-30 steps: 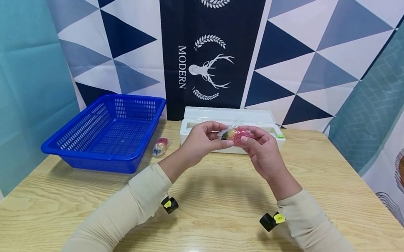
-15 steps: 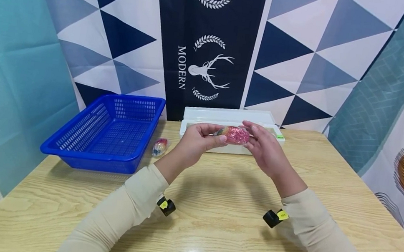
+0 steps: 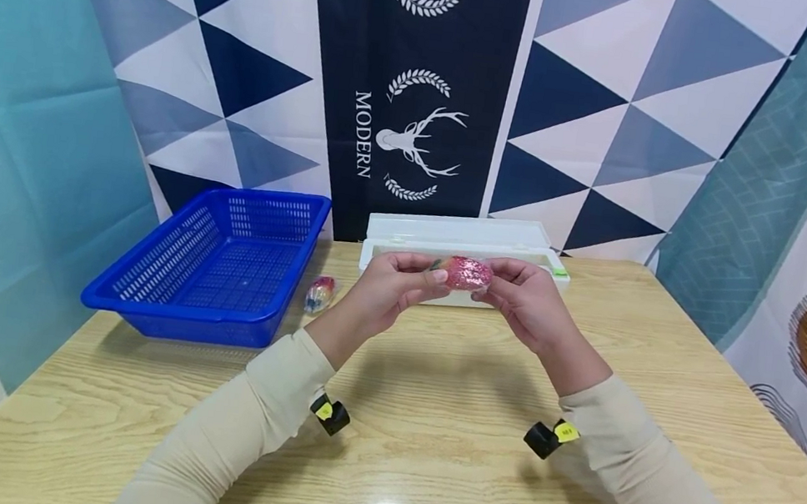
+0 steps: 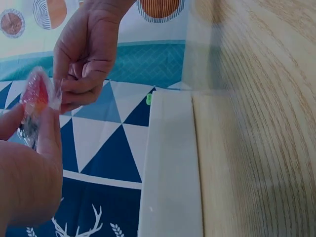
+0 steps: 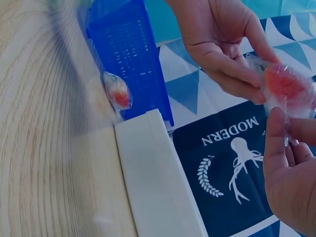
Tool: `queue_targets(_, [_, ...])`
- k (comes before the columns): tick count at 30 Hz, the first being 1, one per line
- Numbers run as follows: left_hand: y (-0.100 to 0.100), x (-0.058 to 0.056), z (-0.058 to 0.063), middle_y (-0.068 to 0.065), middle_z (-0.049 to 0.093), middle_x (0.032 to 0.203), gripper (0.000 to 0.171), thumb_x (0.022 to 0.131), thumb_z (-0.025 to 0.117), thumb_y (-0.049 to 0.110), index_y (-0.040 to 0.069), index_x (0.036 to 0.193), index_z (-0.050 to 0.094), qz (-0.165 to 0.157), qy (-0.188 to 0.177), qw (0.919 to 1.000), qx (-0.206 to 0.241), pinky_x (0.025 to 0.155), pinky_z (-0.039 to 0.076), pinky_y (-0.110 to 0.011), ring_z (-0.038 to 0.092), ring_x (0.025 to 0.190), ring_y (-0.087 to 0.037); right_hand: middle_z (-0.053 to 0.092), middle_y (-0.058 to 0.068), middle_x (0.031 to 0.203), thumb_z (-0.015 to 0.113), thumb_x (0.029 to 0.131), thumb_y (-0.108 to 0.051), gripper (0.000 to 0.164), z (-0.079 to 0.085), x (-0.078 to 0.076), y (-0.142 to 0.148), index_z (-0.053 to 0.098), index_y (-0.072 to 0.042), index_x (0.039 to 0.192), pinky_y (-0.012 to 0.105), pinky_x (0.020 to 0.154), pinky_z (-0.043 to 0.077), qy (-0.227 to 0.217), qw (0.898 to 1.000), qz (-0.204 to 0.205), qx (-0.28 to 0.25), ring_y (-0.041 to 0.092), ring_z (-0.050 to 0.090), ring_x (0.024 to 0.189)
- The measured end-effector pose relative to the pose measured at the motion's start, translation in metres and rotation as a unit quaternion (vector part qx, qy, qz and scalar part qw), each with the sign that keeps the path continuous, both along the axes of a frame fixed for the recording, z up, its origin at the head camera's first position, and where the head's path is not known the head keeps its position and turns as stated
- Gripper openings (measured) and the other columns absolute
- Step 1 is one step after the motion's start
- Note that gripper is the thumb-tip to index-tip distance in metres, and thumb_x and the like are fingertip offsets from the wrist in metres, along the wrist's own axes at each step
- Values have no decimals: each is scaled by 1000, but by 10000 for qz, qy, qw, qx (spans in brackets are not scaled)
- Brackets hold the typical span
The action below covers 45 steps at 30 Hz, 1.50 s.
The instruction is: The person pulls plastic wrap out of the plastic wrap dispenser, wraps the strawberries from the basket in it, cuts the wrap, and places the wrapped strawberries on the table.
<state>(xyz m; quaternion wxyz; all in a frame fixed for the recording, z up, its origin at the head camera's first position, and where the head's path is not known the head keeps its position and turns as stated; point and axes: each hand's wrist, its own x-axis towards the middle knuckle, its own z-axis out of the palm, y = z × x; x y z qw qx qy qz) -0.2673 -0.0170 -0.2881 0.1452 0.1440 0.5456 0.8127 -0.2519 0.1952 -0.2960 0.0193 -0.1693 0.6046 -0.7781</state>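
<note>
Both hands hold a fruit-shaped piece (image 3: pixel 468 274) in clear plastic wrap, red-pink at one end, yellowish in the middle and dark at the other. My left hand (image 3: pixel 386 288) grips its dark end between thumb and fingers. At the red end, my right hand (image 3: pixel 533 306) pinches the loose clear wrapper (image 4: pixel 57 96). They are raised in front of a white box (image 3: pixel 451 233) with its lid up; the hands partly hide the box's inside. A second wrapped fruit-shaped piece (image 3: pixel 320 294), similar in colour, lies on the table beside the blue basket.
The blue perforated basket (image 3: pixel 177 310) stands at the back left of the wooden table (image 3: pixel 437 475). Patterned cloth (image 3: pixel 425 78) hangs right behind the box. A bright green tab (image 3: pixel 560 272) marks the box's right end.
My right hand first came off the wrapped piece, then closed on the wrapper at its red end again. My left hand has kept its grip, shifting slightly.
</note>
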Motion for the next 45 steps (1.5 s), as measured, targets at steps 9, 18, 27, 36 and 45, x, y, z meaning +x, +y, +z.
queue_targets(9, [4,1,-3,-11,64,96,28,82,77,2,-5,108,67,960,385,9877,-1172,79,56,-30,66,80,-16,70,6,102,53,98,-2,25,6,8,-2,76,-10,93,27,84,54,-564,9979,-272,-139,16,68,89])
queue_targets(18, [8,3,-6,-7,66,89,20,76,83,6,2,94,73,1787,939,9547,-2186,65,53,-22,58,78,-14,71,-1,98,64,92,1,44,2,8,-7,49,17,131,26,84,53,-435,9936,-744,733,11,69,88])
queue_targets(27, [5,-1,-18,-5,71,87,20,75,84,8,2,92,76,1607,963,9547,-2311,69,55,-25,61,77,-12,70,1,96,65,90,5,22,-5,7,-7,70,5,111,28,80,55,-747,9907,-928,654,12,69,86])
queue_targets(36, [-4,-13,-28,-4,72,98,34,74,87,17,6,103,73,1020,1420,9411,-2895,77,55,-27,66,89,-15,71,2,95,65,90,5,33,-9,2,-4,58,18,120,30,81,55,-541,9894,-852,1045,14,70,85])
queue_targets(45, [-6,-1,-8,-6,56,134,66,73,87,29,12,131,59,763,3776,7618,-5209,100,45,-34,53,123,-22,72,3,94,64,90,5,37,-14,0,-5,53,22,121,31,79,56,-344,9887,-624,1319,14,71,82])
